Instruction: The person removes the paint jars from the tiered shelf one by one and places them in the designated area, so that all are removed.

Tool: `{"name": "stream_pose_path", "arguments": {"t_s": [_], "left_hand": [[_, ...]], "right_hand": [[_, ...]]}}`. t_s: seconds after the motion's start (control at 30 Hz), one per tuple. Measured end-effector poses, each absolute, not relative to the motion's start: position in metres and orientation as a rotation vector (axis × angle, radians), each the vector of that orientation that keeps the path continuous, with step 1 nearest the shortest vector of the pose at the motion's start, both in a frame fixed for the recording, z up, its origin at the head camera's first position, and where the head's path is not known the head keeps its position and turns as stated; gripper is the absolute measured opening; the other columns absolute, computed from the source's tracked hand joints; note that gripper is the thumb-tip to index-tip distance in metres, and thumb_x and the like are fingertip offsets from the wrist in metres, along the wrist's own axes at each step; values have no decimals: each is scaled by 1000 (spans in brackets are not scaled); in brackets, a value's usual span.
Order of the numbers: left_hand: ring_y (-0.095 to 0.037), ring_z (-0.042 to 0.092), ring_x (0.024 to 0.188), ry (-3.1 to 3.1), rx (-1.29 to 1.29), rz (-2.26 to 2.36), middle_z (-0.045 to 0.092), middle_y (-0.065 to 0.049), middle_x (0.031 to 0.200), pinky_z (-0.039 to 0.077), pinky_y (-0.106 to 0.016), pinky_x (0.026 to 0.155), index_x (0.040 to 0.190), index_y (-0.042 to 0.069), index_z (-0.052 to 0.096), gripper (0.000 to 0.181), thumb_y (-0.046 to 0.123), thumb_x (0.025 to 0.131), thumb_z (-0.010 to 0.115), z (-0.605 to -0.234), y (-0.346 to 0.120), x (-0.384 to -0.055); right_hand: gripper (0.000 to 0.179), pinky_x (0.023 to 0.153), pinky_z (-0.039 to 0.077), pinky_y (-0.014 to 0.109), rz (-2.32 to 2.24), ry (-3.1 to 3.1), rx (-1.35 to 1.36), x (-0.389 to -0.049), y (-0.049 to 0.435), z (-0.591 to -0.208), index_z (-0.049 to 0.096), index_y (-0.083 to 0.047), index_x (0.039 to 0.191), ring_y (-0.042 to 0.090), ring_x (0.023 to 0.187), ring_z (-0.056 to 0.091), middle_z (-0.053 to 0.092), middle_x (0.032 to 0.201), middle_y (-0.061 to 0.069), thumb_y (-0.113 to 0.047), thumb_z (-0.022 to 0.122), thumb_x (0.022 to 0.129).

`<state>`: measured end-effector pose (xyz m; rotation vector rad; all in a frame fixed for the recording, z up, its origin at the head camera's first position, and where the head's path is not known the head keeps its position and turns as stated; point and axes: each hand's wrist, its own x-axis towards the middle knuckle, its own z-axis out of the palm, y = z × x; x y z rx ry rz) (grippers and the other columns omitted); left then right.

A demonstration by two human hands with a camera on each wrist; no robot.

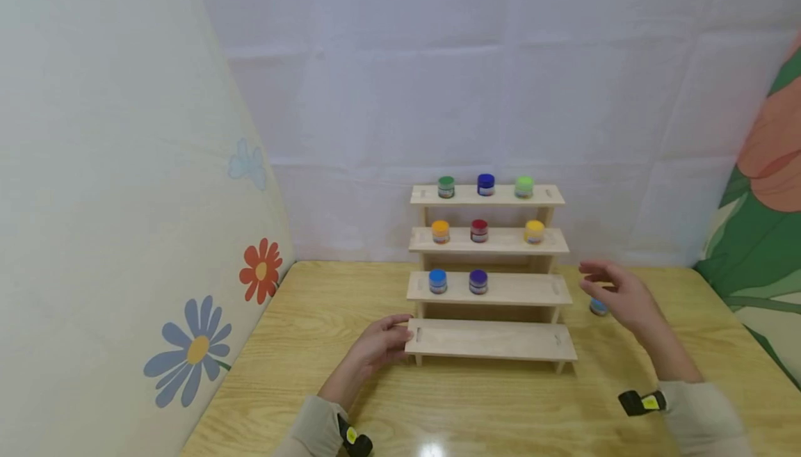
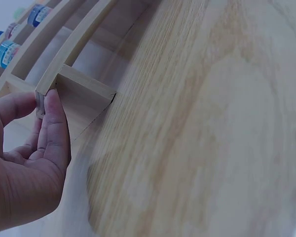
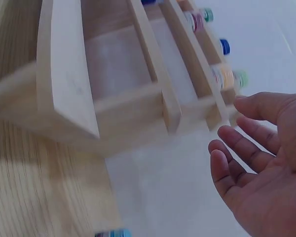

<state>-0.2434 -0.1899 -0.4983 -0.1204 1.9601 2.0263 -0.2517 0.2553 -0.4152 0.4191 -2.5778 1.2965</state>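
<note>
A four-step wooden display rack (image 1: pixel 491 340) stands on the table. My left hand (image 1: pixel 379 342) pinches the left end of its lowest step between thumb and fingers, as the left wrist view also shows. To the right of the rack, my right hand (image 1: pixel 619 297) is held in the air with loosely bent fingers and nothing in them. Partly behind that hand, a small paint jar with a light blue lid (image 1: pixel 598 307) sits on the table. On the second step from the bottom are a blue jar (image 1: pixel 438 282) and a purple jar (image 1: pixel 478 282), left and middle.
The third step bears orange (image 1: pixel 441 232), dark red (image 1: pixel 479 231) and yellow (image 1: pixel 534 232) jars. On the top step are dark green (image 1: pixel 446 187), dark blue (image 1: pixel 485 184) and light green (image 1: pixel 524 187) jars. A white cloth (image 1: pixel 375 109) hangs behind; flowered panels flank the table.
</note>
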Motion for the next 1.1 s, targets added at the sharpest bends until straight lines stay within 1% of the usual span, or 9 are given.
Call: {"name": "stream_pose_path", "arguments": {"t_s": [0.07,0.17,0.3,0.43,0.67,0.73,0.93,1.1], "left_hand": [[-16,69,88,1963,-116,2024,67,-14,116,58,-29,72,146,-5,46,54,7,97,65,-497,-190,-243],[-16,69,87,1967,-116,2024,67,-14,115,57,-29,71,146,-5,45,54,7,97,65,-496,-190,-242],[-15,68,86,1969,-117,2025,67,-12,114,57,-28,69,146,-6,46,54,7,97,65,-496,-191,-242],[-15,69,87,1964,-120,2025,68,-11,114,57,-28,69,145,-5,46,54,7,96,65,-495,-192,-242],[-14,68,86,1959,-123,2032,68,-9,111,57,-27,68,146,-5,46,54,7,96,65,-495,-191,-240],[-15,68,86,1955,-119,2032,68,-10,112,57,-27,68,146,-5,45,54,7,97,65,-495,-191,-240],[-15,68,87,1949,-119,2025,67,-11,113,57,-29,70,147,-5,45,54,8,97,64,-494,-190,-239],[-15,68,87,1953,-125,2023,67,-11,113,57,-28,70,147,-5,45,54,7,97,65,-492,-191,-239]], "right_hand": [[44,82,45,9,1318,-2574,431,-251,246,-415,55,4,138,-9,103,50,60,132,25,-21,61,103],[43,84,46,11,1368,-2565,449,-252,233,-415,55,4,137,5,108,56,60,131,25,-20,62,102],[42,86,48,13,1426,-2542,480,-254,217,-416,57,4,136,24,112,60,62,130,24,-17,64,101],[40,87,50,16,1463,-2519,521,-259,202,-417,58,5,134,34,113,61,64,128,23,-15,66,99],[39,87,52,20,1546,-2511,560,-264,180,-417,59,6,132,37,112,62,64,126,24,-13,67,98],[40,89,53,24,1561,-2519,562,-265,174,-416,58,6,132,36,112,62,64,126,24,-13,67,98],[41,94,54,42,1590,-2540,579,-269,156,-416,57,6,134,34,110,64,63,127,25,-10,67,98],[43,97,53,48,1586,-2557,611,-275,142,-415,56,4,136,35,111,64,63,128,24,-9,68,97]]}}
